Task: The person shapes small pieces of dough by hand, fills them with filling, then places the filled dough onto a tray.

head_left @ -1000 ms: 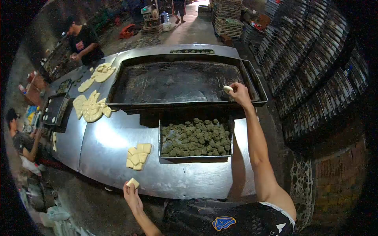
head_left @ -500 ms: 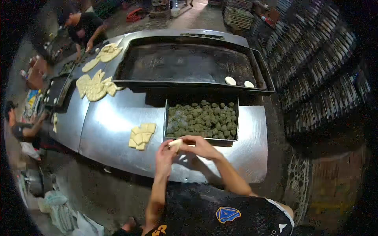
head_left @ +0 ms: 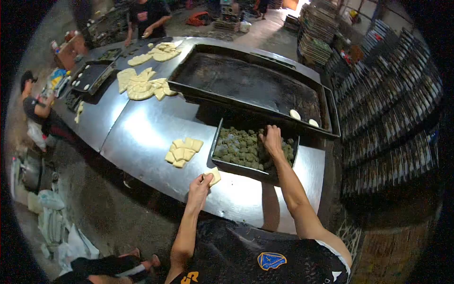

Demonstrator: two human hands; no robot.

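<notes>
Between the fingers and thumb of my left hand (head_left: 198, 188) is a flat, pale piece of dough (head_left: 215, 176), held above the near edge of the metal table. My right hand (head_left: 271, 141) reaches into a dark rectangular tray (head_left: 239, 169) full of greenish lumps of filling (head_left: 239, 150). Its fingers are curled down among the lumps at the far side, and whatever they grip is hidden. Left of the tray lies a small cluster of cut dough pieces (head_left: 183, 151). Beyond it, two round white dough discs (head_left: 295, 115) rest in a large black baking pan.
The large baking pan (head_left: 236, 75) spans the table's far side. More sheets of cut dough (head_left: 143, 85) lie at the left. Racks of stacked trays (head_left: 388, 118) stand right of the table (head_left: 151, 165). Two co-workers stand around the far left; another person's legs show at lower left.
My right hand has left the dough piece and moved forward and right into the tray of filling. My left hand keeps the dough, now flat and fully visible. The camera view has turned.
</notes>
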